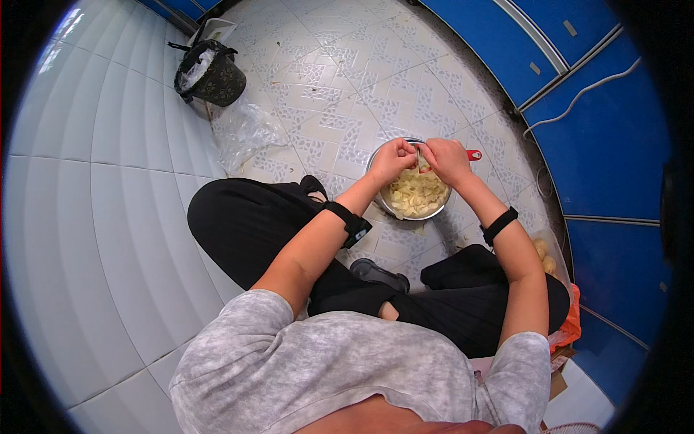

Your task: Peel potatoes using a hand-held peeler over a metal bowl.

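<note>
Both hands meet over the far side of a round metal bowl [449, 198] that stands on the tiled floor. Pale yellow slices or peelings [416, 194] fill much of it. My right hand [445, 157] is closed around a red-handled tool [475, 155], perhaps a peeler; its handle end sticks out to the right and a red part shows between the hands. Beside it, my left hand [396, 158] has its fingertips pinched near the tool's head. Whether they hold a small piece cannot be made out.
A dark patterned bin [223, 81] with a bag liner stands at the upper left by the white tiled wall, near crumpled clear plastic [246, 133]. Blue cabinets [607, 163] line the right. A clear container [561, 252] with round pale items sits beside my right knee, near an orange bag [569, 325].
</note>
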`<state>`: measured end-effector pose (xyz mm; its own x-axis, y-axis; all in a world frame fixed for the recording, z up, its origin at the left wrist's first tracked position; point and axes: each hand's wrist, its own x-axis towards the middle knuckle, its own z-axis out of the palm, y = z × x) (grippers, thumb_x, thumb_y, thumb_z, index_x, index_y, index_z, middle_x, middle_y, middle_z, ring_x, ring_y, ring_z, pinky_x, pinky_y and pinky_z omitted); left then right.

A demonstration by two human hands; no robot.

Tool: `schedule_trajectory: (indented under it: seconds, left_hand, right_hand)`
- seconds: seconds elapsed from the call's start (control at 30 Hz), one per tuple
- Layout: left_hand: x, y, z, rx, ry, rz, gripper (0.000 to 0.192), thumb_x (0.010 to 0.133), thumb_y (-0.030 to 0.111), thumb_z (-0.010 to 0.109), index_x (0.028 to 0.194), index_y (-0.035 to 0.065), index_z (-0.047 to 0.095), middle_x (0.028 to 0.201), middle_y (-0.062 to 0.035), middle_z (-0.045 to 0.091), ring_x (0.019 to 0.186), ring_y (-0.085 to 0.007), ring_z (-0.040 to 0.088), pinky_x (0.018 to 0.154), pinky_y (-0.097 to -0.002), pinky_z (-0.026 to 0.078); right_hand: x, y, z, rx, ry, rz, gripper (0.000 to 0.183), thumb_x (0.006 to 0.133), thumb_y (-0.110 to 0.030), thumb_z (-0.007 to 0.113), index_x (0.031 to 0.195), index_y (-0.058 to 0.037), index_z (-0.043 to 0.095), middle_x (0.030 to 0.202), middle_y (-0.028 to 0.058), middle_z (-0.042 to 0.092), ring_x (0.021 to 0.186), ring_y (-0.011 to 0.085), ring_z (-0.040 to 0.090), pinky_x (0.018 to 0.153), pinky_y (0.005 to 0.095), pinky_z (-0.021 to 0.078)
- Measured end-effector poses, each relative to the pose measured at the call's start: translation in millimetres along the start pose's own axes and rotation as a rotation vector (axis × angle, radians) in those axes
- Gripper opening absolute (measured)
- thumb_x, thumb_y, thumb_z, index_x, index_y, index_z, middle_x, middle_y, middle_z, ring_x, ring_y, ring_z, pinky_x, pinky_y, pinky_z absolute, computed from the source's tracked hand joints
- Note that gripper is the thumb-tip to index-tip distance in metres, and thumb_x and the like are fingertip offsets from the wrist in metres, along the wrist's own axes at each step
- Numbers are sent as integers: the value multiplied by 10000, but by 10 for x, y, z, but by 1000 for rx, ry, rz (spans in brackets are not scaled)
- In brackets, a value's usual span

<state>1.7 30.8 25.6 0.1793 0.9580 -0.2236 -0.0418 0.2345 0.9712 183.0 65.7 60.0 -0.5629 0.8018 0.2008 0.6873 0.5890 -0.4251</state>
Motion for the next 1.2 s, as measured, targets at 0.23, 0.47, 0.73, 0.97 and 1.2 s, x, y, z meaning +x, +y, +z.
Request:
schedule_trajectory:
  seconds: [0.23, 0.47, 0.73, 0.97, 1.2]
  left_hand:
    - [1, -46, -25, -134, -20, -35, 128, 840, 25, 598, 932, 23, 509, 772, -50, 608, 670, -119, 592, 642, -241, 502]
    - [-27, 21, 51, -224, 42, -34, 116, 814, 35, 602, 881, 25, 507, 735, -39, 595, 641, -108, 582, 612, -230, 486]
    - [-41, 38, 48, -265, 83, -27, 115, 815, 12, 583, 888, 27, 496, 724, -36, 587, 616, -104, 569, 594, -231, 481]
    - [-39, 124, 66, -475, 6, -101, 107, 841, 13, 556, 925, 44, 497, 775, -52, 591, 630, -105, 555, 581, -206, 453]
    - [27, -88, -79, 210, -102, -146, 97, 819, 52, 612, 868, 51, 527, 731, -19, 577, 664, -82, 552, 586, -230, 435]
  right_hand:
    - [4, -78, -76, -53, 32, -55, 316, 921, -307, 486, 725, -80, 582, 690, 94, 612, 688, 306, 598, 622, 434, 415]
    - [6, -66, -46, -1, 62, -5, 335, 930, -313, 477, 723, -76, 592, 698, 109, 625, 682, 311, 603, 623, 441, 415]
    - [38, -84, -25, 99, 69, 56, 388, 940, -315, 459, 698, -28, 556, 690, 162, 602, 666, 369, 587, 601, 489, 426]
    - [-42, 52, 90, -76, -84, 127, 400, 928, -344, 456, 714, -30, 583, 702, 164, 616, 681, 366, 605, 625, 477, 453]
    - [-44, 298, 122, 45, -229, 219, 344, 915, -302, 412, 888, -25, 614, 870, 191, 642, 830, 369, 614, 734, 481, 472]
